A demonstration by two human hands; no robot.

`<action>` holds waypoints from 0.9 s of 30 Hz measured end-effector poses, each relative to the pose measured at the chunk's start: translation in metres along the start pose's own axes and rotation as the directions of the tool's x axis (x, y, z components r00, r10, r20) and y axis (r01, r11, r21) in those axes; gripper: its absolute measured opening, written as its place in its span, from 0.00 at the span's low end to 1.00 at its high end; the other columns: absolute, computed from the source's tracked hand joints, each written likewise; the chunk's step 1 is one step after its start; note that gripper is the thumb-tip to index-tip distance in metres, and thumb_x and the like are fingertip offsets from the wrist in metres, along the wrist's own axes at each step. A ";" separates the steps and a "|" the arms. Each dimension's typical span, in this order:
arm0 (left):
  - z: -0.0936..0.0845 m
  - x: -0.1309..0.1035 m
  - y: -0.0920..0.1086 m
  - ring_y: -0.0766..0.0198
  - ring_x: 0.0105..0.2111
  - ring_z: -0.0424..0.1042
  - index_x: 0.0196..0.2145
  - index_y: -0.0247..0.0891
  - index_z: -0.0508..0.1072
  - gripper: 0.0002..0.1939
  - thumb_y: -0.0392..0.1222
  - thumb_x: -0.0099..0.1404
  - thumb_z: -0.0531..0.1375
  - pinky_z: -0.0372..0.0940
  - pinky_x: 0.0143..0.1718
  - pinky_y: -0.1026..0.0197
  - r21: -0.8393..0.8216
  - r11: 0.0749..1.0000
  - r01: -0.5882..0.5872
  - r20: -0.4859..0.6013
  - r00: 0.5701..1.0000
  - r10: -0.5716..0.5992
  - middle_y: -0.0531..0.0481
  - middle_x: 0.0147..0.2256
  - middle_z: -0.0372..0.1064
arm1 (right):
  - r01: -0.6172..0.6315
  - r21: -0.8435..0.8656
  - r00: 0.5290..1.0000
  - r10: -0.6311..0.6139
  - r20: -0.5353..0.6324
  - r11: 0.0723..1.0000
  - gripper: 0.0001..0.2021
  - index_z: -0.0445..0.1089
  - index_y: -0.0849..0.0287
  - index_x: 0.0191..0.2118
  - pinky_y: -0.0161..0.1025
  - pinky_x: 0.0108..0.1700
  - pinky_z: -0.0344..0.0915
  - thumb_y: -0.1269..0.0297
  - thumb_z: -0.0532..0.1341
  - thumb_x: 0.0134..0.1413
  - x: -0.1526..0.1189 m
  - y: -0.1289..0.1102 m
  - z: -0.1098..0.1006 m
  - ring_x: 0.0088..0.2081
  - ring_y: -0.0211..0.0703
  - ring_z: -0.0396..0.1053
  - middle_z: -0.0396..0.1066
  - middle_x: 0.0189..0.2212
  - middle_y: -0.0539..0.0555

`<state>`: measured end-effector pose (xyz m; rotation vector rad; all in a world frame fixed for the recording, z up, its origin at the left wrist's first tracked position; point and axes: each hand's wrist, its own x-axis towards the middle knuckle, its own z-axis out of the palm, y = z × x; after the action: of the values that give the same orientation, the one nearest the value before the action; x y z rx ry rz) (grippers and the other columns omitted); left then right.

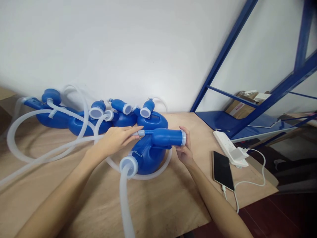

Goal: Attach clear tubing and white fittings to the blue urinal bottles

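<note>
Where pale hoses (pixel 18 122) loop across the left of the frame, too tangled to count, four blue jugs (pixel 53 119) lie in a row along the wall (pixel 123 49), reaching to the centre. Four smaller blue pieces (pixel 120 105) sit on or against them. Just left of centre, the person's left hand (pixel 115 140) comes up from the lower left, palm down, its thumb and forefinger pinching a pale tube end (pixel 141 133) by a narrow blue stem (pixel 149 132).

That stem belongs to the held blue cylinder (pixel 165 137), a fifth of its kind, at the centre of the frame. Its long axis runs nearly level from left to right — stem toward the left fingers, wide mouth toward the right. The left hand is nearer the stem; the right hand (pixel 185 153) is nearer the mouth, its fingers curled around the white rim (pixel 183 137), with the thumb low against it.

Just below the cylinder, a fifth jug (pixel 148 162) lies on the wooden table (pixel 168 205). Its one white collar (pixel 128 166) faces lower left, a hose hanging from it.

Farther right are one dark-screened phone (pixel 223 170), one white power strip (pixel 223 142) and one plugged-in adapter (pixel 239 153). At the upper right, a blue rack (pixel 210 119) holds an open cardboard box (pixel 237 108) — its contents unclear.
</note>
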<state>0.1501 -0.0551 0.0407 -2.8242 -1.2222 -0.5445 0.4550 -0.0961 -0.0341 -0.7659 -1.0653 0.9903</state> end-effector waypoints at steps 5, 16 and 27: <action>-0.003 0.000 0.009 0.58 0.35 0.78 0.69 0.48 0.67 0.27 0.54 0.80 0.45 0.56 0.28 0.62 0.163 0.986 0.022 0.020 0.999 -0.026 0.45 0.44 0.80 | 0.023 -0.040 0.999 -0.022 0.025 0.999 0.35 0.65 0.46 0.55 0.45 0.42 0.69 0.68 0.61 0.32 -0.002 0.001 0.000 0.46 0.53 0.69 0.69 0.47 0.52; 0.001 0.002 0.008 0.56 0.36 0.78 0.70 0.51 0.65 0.26 0.47 0.79 0.46 0.57 0.30 0.59 0.134 0.990 0.040 0.064 0.997 -0.048 0.44 0.50 0.79 | 0.015 0.019 0.998 -0.016 0.068 1.000 0.36 0.62 0.45 0.57 0.46 0.43 0.68 0.68 0.61 0.34 -0.002 0.001 0.000 0.50 0.56 0.71 0.74 0.50 0.52; 0.002 0.002 0.008 0.57 0.36 0.78 0.69 0.49 0.67 0.27 0.46 0.78 0.45 0.60 0.33 0.59 0.073 0.997 0.031 0.061 0.998 -0.035 0.44 0.45 0.79 | -0.046 0.017 0.998 0.047 -0.029 0.999 0.38 0.63 0.46 0.57 0.41 0.37 0.66 0.65 0.61 0.32 -0.001 0.004 0.001 0.40 0.48 0.68 0.69 0.44 0.51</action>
<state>0.1579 -0.0587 0.0408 -2.7853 -1.2740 -0.4075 0.4521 -0.0955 -0.0378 -0.7929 -1.0172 1.0230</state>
